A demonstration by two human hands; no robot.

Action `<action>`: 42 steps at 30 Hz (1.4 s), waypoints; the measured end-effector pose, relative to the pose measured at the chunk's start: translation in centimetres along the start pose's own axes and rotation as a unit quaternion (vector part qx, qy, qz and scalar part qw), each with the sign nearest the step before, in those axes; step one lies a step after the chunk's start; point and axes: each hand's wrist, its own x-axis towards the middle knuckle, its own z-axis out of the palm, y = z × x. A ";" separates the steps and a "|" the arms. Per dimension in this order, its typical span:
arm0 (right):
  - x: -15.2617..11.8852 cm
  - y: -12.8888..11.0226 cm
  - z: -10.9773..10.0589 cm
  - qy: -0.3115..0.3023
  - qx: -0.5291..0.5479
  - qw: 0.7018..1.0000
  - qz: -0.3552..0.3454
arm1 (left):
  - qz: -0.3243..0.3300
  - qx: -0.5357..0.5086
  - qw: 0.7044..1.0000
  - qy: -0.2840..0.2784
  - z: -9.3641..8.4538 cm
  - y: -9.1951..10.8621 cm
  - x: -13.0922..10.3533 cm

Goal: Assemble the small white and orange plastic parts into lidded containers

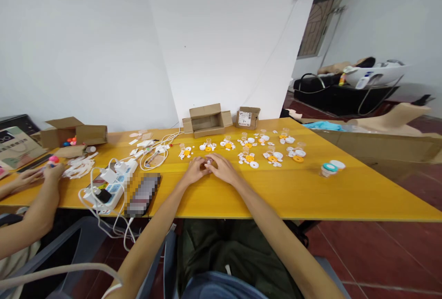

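My left hand (195, 171) and my right hand (223, 168) meet over the near middle of the table, fingers curled together. Between the fingertips is a small pale piece (208, 162), too small to identify and partly hidden. Just beyond my hands lie groups of loose white discs and rings with orange rings, such as the orange ring (228, 146) and the white ring (253, 164). Small clear cups, one of them the clear cup (245, 150), stand among these groups. Farther right sits a round container with a teal lid (329, 167), a white lid (338, 164) beside it.
Two cardboard boxes, an open box (208, 126) and a smaller box (247, 118), stand against the wall. Left of me are a phone (142, 195), a power strip (119, 184) and white cables (154, 155). A co-worker's hands (53, 171) hold a small colourful object at far left.
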 end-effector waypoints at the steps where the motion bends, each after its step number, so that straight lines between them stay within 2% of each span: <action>1: 0.0 0.1 0.1 0.003 0.001 1.000 -0.001 | 0.001 -0.002 1.000 0.001 0.0 0.0 0.0; 42: 0.0 0.4 0.6 0.024 0.009 1.000 -0.007 | 0.005 0.015 1.000 -0.002 -0.2 -0.1 0.0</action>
